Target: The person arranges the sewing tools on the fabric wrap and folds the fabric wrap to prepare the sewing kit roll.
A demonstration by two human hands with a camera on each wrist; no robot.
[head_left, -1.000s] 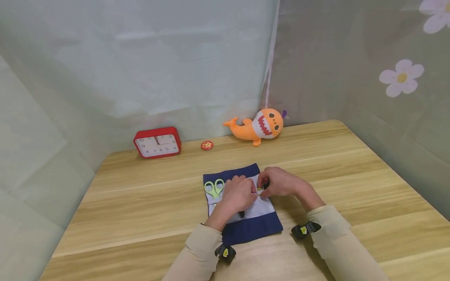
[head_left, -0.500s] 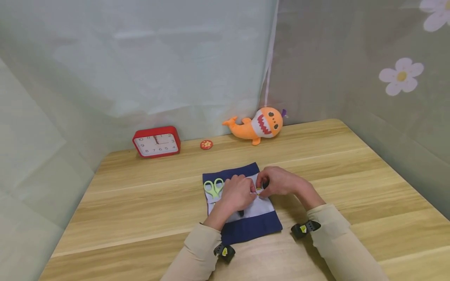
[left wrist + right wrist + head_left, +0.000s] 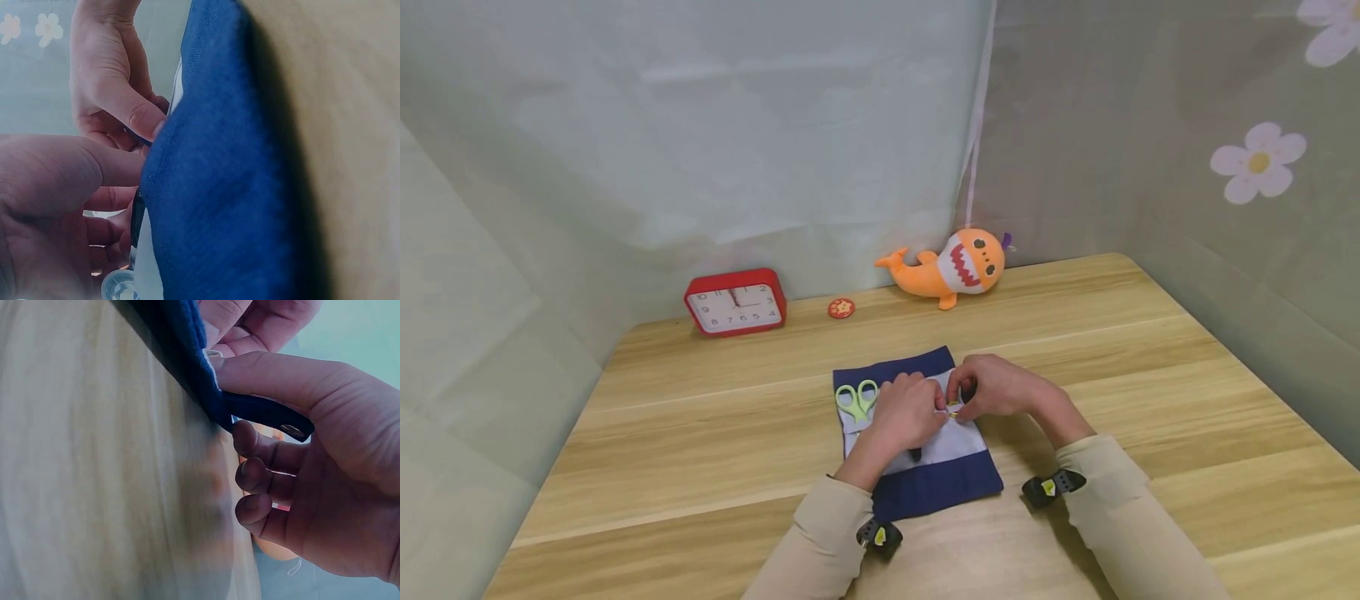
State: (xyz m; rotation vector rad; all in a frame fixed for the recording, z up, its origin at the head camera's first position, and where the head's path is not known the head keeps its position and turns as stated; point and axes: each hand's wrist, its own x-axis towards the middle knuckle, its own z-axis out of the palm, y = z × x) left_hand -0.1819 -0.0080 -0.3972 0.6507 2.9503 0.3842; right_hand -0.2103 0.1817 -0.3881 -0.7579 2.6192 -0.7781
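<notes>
A navy cloth tool roll [image 3: 938, 487] with a pale grey inner panel lies unrolled on the table. Green-handled scissors [image 3: 856, 402] sit in its left slot. My left hand [image 3: 910, 410] lies over the middle, thumb and fingertips pinching the panel; a dark item [image 3: 915, 455] shows beneath it. At the right side my right hand [image 3: 1000, 387] pinches a small yellow and metallic thing [image 3: 954, 409], mostly hidden by the fingers, against the panel. In the right wrist view, a navy strap [image 3: 265, 412] with a metal snap sticks out below the right thumb.
Along the back of the wooden table [image 3: 700, 450] stand a red clock [image 3: 736, 303], a round red badge [image 3: 841, 308] and an orange plush shark [image 3: 951, 268]. Fabric walls close off the back and sides.
Both hands stay at the same places on the cloth, with only slight finger movement at the small yellow thing. Nothing else has visibly moved.
</notes>
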